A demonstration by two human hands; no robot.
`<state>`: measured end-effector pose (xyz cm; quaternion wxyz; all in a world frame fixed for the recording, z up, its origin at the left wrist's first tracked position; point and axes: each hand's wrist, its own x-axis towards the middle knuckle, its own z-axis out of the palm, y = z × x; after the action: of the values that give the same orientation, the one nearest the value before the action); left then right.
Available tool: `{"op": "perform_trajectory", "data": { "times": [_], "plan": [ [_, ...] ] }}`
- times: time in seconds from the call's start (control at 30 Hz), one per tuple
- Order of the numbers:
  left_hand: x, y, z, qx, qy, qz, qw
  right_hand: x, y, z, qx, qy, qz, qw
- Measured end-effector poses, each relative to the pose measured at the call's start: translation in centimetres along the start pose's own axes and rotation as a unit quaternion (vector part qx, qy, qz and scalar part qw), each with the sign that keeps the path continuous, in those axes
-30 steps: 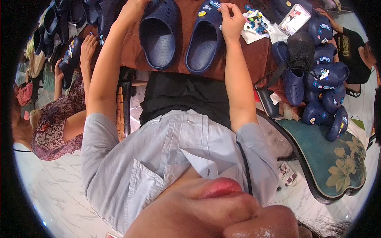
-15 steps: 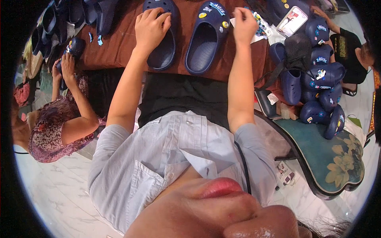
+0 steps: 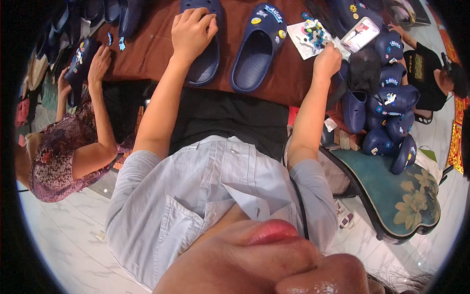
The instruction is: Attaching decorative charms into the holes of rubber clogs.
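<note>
Both hands [image 3: 192, 30] [image 3: 327, 60] outstretched, fingers perhaps curled.

Bright, even indoor light with soft shadows and no harsh contrast. Mild glare shines on the pale floor [image 3: 63, 245]. Strong fisheye bending curves edges toward a black circular rim. The nearest part, at the bottom, is blurred; the table [image 3: 147, 54] beyond looks sharp

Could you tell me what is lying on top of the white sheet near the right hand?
On the white sheet lies a cluster of small colourful shoe charms. The right hand rests at its near edge and covers that corner, so whatever lies under the fingers cannot be seen.
</note>
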<state>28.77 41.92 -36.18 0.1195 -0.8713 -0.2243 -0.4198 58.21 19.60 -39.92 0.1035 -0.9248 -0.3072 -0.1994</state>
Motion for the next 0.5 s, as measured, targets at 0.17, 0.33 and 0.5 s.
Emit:
{"op": "perform_trajectory", "data": {
  "times": [0.17, 0.33, 0.5],
  "plan": [
    [-0.5, 0.0, -0.1, -0.013, 0.011, -0.01, 1.0, 0.0, -0.4, -1.5, 0.077, 0.018, 0.005, 0.997],
    [-1.0, -0.3, 0.1, -0.038, 0.021, -0.015, 0.999, 1.5, -5.8, -5.1, 0.51, -0.038, -0.023, 0.859],
    [-1.1, -0.2, 0.1, -0.064, 0.04, -0.033, 0.997, 4.5, -15.1, -6.6, 0.652, -0.181, -0.141, 0.723]
  ]
}}
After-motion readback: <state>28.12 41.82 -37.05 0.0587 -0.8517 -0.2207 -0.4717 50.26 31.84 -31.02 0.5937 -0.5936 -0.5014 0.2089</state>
